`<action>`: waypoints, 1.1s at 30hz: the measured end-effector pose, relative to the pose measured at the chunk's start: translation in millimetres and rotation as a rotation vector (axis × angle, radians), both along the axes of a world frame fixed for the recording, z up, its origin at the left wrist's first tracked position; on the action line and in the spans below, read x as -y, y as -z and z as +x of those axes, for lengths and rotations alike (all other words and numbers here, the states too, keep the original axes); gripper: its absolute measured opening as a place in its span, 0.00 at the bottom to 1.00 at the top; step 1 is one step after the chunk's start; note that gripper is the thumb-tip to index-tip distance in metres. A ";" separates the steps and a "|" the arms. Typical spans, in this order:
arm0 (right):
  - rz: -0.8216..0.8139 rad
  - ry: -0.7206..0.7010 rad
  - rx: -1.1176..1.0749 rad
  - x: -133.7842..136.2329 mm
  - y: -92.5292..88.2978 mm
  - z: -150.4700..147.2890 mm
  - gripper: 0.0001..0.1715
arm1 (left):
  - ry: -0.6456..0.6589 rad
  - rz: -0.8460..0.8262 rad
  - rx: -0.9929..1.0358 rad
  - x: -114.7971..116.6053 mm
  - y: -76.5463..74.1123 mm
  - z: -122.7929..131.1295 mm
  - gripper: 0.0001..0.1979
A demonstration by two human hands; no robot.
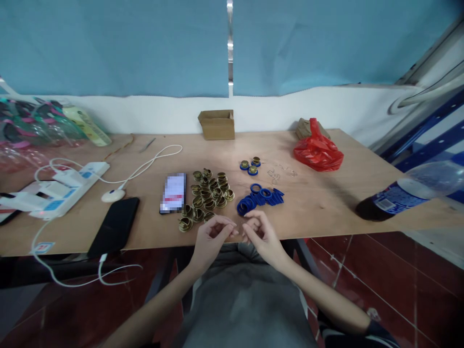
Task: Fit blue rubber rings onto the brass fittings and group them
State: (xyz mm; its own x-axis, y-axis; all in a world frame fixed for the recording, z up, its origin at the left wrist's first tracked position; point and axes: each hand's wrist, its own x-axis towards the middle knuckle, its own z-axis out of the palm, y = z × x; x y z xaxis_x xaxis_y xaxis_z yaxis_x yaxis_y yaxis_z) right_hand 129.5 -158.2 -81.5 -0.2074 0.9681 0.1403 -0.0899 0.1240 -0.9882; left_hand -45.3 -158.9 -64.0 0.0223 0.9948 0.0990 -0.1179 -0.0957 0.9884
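Your left hand (209, 238) and right hand (263, 237) sit close together at the front edge of the worktop (326, 203), fingertips almost meeting. The fingers of both hands are curled inward, thumbs against forefingers. Whether anything small is pinched between them, you cannot tell from this view.

Nearest things: the heap of brass rings (208, 195) lies just beyond your left hand, its closest pieces near your knuckles. The pile of blue rings (259, 199) lies just beyond your right hand, apart from the brass heap. Neither hand touches either pile.

Further back, three brass-and-blue pieces (251, 166) sit in a small cluster, with a few clear bits (281, 171) to their right.

Left of the brass heap: a lit phone (173, 192), then a black phone (115, 224) overhanging the front edge, then a white power strip (61, 191) with cables. At the back wall: a cardboard box (216, 124). Right side: a red plastic bag (318, 150) and a bottle (409, 191) on its side.
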 end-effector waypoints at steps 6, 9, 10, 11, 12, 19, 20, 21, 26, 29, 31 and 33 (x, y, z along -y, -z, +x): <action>-0.021 -0.085 -0.001 0.4 -2.0 -2.4 0.17 | 0.035 -0.015 0.068 3.3 2.2 3.3 0.10; -0.037 -0.097 0.012 1.4 -2.2 -3.8 0.19 | 0.053 -0.038 0.070 3.8 5.7 6.3 0.11; -0.037 -0.089 0.011 1.5 -1.6 -4.1 0.19 | 0.055 -0.045 0.071 3.8 6.7 7.3 0.12; -0.036 -0.079 0.009 1.5 -0.9 -4.0 0.18 | 0.055 -0.048 0.072 3.9 7.5 8.1 0.12; -0.033 -0.068 0.013 1.2 -0.2 -3.4 0.18 | 0.052 -0.047 0.071 3.9 7.9 8.8 0.12; 0.177 0.017 0.315 -7.9 -6.6 19.5 0.12 | 0.066 -0.026 0.062 4.1 9.3 10.2 0.13; 0.202 0.024 0.372 -9.5 -9.1 24.7 0.11 | 0.059 -0.021 0.067 3.8 10.5 10.3 0.13; 0.226 0.031 0.434 -10.9 -11.5 30.0 0.11 | 0.054 -0.017 0.073 3.3 11.7 10.5 0.13; 0.364 0.049 0.758 -15.1 -18.4 55.8 0.10 | 0.060 -0.011 0.078 1.3 15.2 11.1 0.13; 0.446 0.077 0.921 -16.1 -18.0 66.9 0.09 | 0.088 -0.001 0.053 1.2 14.6 11.0 0.12; 0.475 0.118 1.003 -16.5 -17.0 71.0 0.10 | 0.096 0.015 0.033 1.4 14.5 10.8 0.11; 0.486 0.149 1.065 -17.0 -15.9 72.9 0.10 | 0.102 0.028 0.018 1.2 15.2 10.4 0.11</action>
